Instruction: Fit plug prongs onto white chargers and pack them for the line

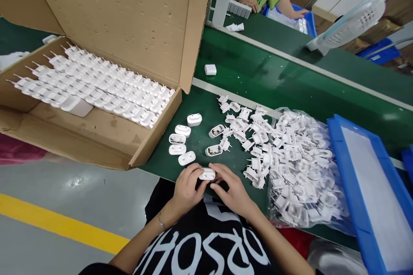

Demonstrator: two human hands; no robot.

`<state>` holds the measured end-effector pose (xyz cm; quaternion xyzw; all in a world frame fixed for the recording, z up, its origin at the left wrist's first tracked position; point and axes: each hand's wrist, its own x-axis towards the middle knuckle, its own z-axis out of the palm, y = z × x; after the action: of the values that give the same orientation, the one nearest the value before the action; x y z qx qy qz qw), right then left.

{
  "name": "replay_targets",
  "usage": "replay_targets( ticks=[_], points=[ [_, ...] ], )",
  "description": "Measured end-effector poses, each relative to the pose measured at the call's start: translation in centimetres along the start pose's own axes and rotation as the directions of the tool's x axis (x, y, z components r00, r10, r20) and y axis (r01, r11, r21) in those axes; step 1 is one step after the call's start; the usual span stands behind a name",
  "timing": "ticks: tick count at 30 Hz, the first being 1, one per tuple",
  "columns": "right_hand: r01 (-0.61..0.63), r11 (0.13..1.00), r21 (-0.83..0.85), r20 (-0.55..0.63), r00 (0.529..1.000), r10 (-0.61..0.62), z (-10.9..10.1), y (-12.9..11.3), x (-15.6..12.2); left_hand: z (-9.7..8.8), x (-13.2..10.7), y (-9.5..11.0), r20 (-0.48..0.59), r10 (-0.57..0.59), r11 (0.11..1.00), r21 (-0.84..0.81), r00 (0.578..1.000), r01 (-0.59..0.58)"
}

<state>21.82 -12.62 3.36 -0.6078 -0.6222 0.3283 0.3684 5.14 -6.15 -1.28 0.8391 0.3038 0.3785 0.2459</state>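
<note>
"Why does this green bench (pixel 197 142) have a cardboard box (pixel 122 21) open at its left?"

"Probably so the rows of white adapters (pixel 106 84) inside are within reach."

"And that clear bag (pixel 342 222)?"

"It lies on the right, with loose pronged caps (pixel 238 124) spread beside it, perhaps for easy picking."

"And what's in hand?"

"The left hand (pixel 189 185) and right hand (pixel 231 190) grip one white casing (pixel 207 174) at the near edge, fingertips pinching either end, seemingly so that its upper face is left uncovered."

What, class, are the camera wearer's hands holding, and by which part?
The left hand and right hand hold a white rounded casing, with the fingers at its opposite ends.
</note>
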Motion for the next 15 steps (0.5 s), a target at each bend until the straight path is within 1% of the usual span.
replay_targets(
  ticks=[2,4,6,7,8,10,12,14,15],
  points=[
    [0.028,0.995,-0.101,-0.069,0.997,-0.035,-0.5,-0.1,0.6,-0.1,-0.2,-0.3,-0.081,-0.048,0.993,0.105,0.996,0.056],
    [0.069,0.957,-0.282,-0.155,0.981,-0.117,-1.8,-0.4,2.0,-0.1,-0.2,-0.6,-0.19,-0.131,0.973,0.164,0.973,0.163],
    [0.106,0.905,-0.412,-0.184,0.963,-0.197,-3.7,-0.5,4.4,0.0,-0.2,-1.0,-0.316,-0.177,0.956,0.169,0.932,0.239],
    [0.114,0.891,-0.439,-0.193,0.957,-0.217,-4.9,-0.5,6.2,0.1,-0.2,-1.2,-0.364,-0.16,0.96,0.158,0.918,0.23],
    [0.111,0.886,-0.451,-0.206,0.952,-0.224,-6.3,-0.3,8.2,0.1,-0.3,-1.3,-0.392,-0.119,0.972,0.143,0.912,0.188],
    [0.081,0.879,-0.469,-0.228,0.951,-0.21,-9.0,0.5,13.4,0.1,-0.6,-1.6,-0.399,-0.014,0.99,0.12,0.917,0.067],
    [0.046,0.844,-0.534,-0.184,0.968,-0.169,-11.2,1.9,19.3,0.0,-0.8,-1.8,-0.377,0.066,0.993,0.117,0.924,-0.023],
    [-0.045,0.795,-0.605,-0.117,0.993,-0.033,-12.5,3.5,24.9,-0.1,-0.9,-1.8,-0.376,0.1,0.99,0.134,0.921,-0.052],
    [-0.061,0.78,-0.623,-0.094,0.996,0.003,-12.8,4.2,27.3,-0.1,-0.9,-1.8,-0.381,0.112,0.988,0.144,0.918,-0.06]
  ],
)
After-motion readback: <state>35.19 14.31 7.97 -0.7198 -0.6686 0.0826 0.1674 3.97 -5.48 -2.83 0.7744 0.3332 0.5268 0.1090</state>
